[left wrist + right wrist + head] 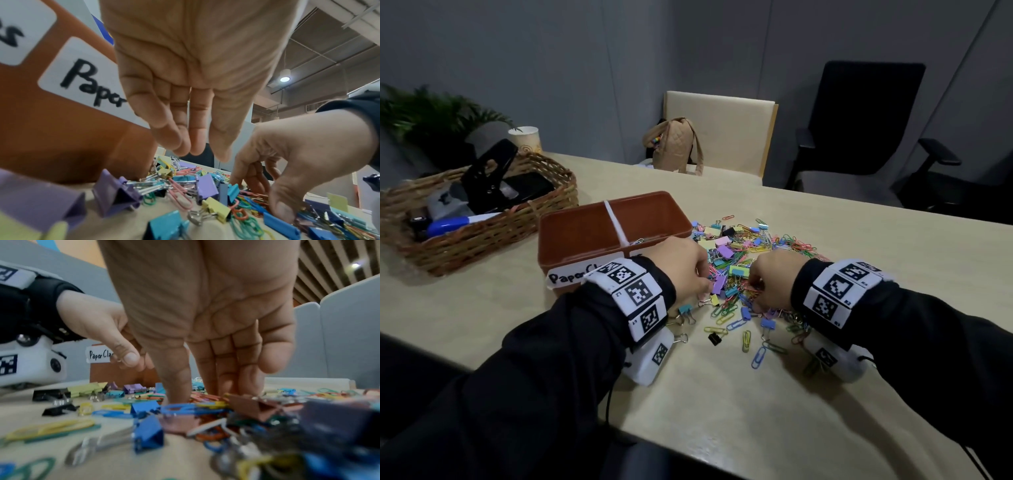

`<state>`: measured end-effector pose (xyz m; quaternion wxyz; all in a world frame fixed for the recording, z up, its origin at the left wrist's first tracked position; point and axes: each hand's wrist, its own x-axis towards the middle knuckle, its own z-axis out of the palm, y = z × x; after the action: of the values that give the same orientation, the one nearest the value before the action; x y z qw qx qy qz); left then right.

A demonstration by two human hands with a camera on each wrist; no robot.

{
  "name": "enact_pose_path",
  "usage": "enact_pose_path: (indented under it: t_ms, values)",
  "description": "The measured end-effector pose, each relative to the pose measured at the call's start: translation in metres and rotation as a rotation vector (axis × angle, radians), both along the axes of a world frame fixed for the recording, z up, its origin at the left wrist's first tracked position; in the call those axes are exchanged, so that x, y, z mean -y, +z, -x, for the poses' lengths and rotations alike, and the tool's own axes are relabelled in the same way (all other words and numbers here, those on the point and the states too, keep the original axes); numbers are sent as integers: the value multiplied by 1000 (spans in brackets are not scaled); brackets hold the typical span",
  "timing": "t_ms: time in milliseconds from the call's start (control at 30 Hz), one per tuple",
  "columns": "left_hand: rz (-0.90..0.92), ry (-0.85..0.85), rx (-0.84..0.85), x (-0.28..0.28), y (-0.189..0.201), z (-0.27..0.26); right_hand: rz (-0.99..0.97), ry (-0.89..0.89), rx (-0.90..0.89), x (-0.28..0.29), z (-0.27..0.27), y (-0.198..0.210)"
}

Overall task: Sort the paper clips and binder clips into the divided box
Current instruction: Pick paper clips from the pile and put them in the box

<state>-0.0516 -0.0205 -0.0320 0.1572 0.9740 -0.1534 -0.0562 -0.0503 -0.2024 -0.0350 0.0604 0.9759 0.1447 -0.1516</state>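
Both hands work the mixed heap of coloured wire paper clips and pastel metal binder clips (736, 267) on the pale desk (722, 394), just right of the brown plastic divided box (585, 236), so each drop is short. The left hand (191, 78) hovers with relaxed, empty fingers; the right hand (205, 324) presses straight fingertips into the clips, gripping nothing yet.
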Motion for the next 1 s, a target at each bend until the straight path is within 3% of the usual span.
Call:
enact_pose_path:
  t_ms: [367,900,1000]
  values:
    - [22,-47,-47,17,-1,-2,7,126,47,-8,4,-1]
    - [-95,-201,-102,55,1,-4,-972,-362,-127,38,-5,6]
    - [-127,-248,-92,64,-3,-2,-1049,-404,-87,38,-6,5]
